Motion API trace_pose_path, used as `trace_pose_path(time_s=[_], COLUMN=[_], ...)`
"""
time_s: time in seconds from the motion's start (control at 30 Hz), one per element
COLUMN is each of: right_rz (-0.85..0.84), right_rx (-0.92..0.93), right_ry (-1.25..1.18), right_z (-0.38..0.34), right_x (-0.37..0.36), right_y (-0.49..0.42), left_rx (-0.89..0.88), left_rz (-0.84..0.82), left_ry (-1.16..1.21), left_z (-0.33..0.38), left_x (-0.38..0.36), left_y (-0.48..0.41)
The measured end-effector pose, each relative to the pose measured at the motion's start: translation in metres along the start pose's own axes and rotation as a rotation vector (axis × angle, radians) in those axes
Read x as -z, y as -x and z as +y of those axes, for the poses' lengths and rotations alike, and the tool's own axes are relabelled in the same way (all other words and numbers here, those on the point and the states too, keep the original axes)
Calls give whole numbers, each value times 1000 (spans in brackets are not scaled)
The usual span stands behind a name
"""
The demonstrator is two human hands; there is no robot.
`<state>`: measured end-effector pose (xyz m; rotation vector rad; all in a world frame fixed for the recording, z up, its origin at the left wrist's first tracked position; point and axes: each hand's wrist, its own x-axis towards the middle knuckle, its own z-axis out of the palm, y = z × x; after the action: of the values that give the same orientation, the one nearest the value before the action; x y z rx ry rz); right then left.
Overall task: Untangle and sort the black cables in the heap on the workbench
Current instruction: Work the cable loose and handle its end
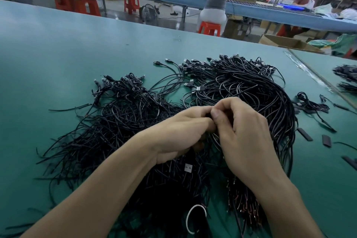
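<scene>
Untangling: L hand [179, 133] & R hand [245, 133] grips clamped on one black cable [215, 138] in heap [125, 121]; next prob. pull it free toward 6 o'clock.

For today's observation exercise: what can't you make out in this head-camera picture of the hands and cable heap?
Head view:
What the left hand and right hand pinch: fingers cover it.
Cable heap, near end: under forearms, cut by bottom edge.
White label, print: too small.
Far-right bundles: blurred, edge-cut.
</scene>
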<state>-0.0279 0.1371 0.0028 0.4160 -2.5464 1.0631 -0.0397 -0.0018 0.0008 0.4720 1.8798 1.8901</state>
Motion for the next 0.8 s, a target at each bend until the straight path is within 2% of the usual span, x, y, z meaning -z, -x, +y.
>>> trace_pose_path(time_s=[0.27, 0.43, 0.63, 0.8], right_rz=[59, 43, 53, 46], right_rx=[-21, 37, 83, 140], right_ry=[-214, -308, -249, -104], right_z=[7, 7, 9, 6], right_x=[6, 5, 1, -1], right_y=[-5, -7, -6, -5], left_rx=[-88, -109, -51, -137], left_rz=[12, 90, 210, 383], left_ry=[292, 318, 531, 464], left_z=[-5, -5, 0, -2], left_x=[6, 6, 0, -6], left_y=[-7, -11, -13, -17])
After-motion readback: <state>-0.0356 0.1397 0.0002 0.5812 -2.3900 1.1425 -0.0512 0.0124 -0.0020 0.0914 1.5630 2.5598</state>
